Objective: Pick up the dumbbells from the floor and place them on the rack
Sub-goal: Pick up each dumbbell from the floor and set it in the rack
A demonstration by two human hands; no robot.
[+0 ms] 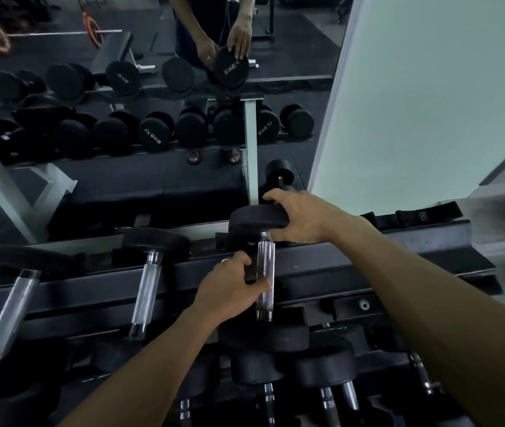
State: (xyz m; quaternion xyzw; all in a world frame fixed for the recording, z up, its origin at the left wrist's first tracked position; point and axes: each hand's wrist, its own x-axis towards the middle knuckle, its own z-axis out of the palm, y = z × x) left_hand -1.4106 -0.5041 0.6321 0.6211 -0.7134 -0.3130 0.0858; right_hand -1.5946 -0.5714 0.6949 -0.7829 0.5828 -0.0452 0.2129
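Here the dumbbell (264,266) sits at frame centre on the rack's (368,266) top tier, beside two racked dumbbells (148,282) at left. Right hand (302,218) curls over the far head; left hand (229,288) wraps the knurled handle low down. Long axis runs near-vertical in frame, far head toward the mirror (152,118), near head toward the wearer. Best to settle both heads into the cradle, keeping fingers off the rail, before letting go.
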